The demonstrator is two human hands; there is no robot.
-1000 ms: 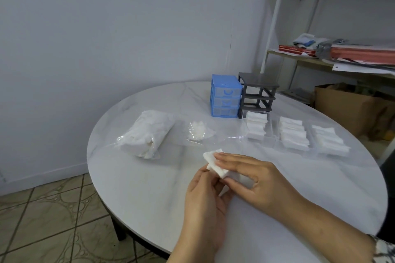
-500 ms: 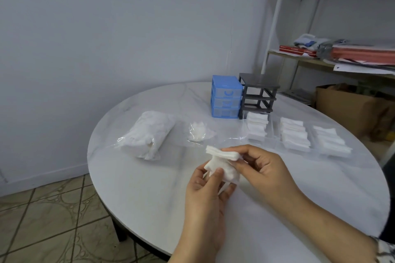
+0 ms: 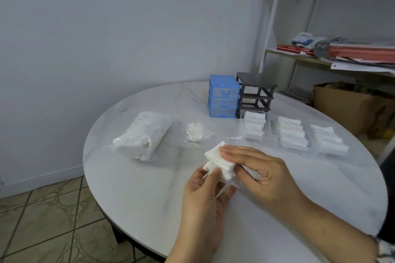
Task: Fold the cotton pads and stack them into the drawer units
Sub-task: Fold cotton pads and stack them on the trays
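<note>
White cotton pad (image 3: 215,161), apparently folded double, pinched by left hand (image 3: 205,200) and right hand (image 3: 263,174) grips above bare bench (image 3: 136,186) near its front edge.

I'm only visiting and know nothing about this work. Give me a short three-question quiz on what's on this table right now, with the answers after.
1. True or false: both hands, the left hand and the right hand, hold the cotton pad.
2. Which stands left of the other: A) the blue drawer unit or B) the grey frame?
3. How many clear drawers with stacked pads lie on the table?

Key
1. True: both pinch it above the table.
2. A; the two stand side by side.
3. Three, in a row right of the large bag of pads.
</note>
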